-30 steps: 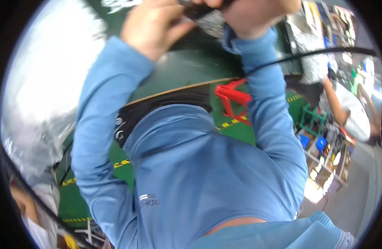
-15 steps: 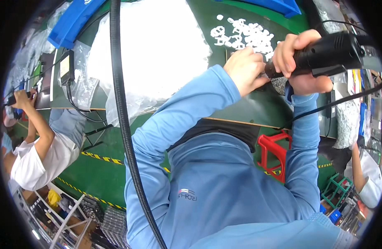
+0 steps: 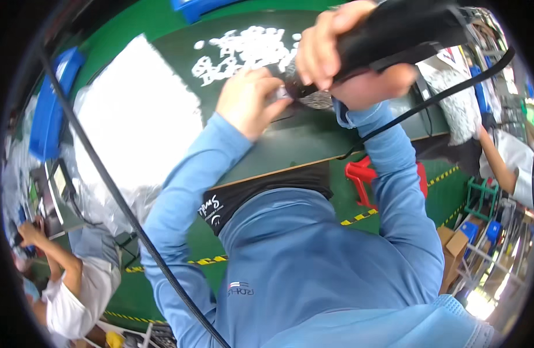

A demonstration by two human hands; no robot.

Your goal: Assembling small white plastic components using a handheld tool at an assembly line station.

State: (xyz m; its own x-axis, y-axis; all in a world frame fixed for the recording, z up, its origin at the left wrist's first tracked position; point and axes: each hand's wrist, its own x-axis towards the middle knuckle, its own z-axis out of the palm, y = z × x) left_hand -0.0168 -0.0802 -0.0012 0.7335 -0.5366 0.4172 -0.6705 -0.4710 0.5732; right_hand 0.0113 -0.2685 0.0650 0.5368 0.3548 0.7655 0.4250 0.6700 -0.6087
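Long-sleeved shirt (image 3: 319, 249): mid-blue
Chest print (image 3: 240, 287): small white and red stripes, dark lettering
Waist garment (image 3: 272, 183): black with white lettering
Lower-edge cloth (image 3: 388, 327): paler blue, textured border

The handheld tool (image 3: 394, 37) is black, the small loose parts (image 3: 252, 46) white, the desk (image 3: 307, 142) dark green, the shirt (image 3: 325, 255) blue, the stool (image 3: 356, 170) red; yellow-and-black striped tape (image 3: 359, 217) crosses the green floor (image 3: 133, 290).
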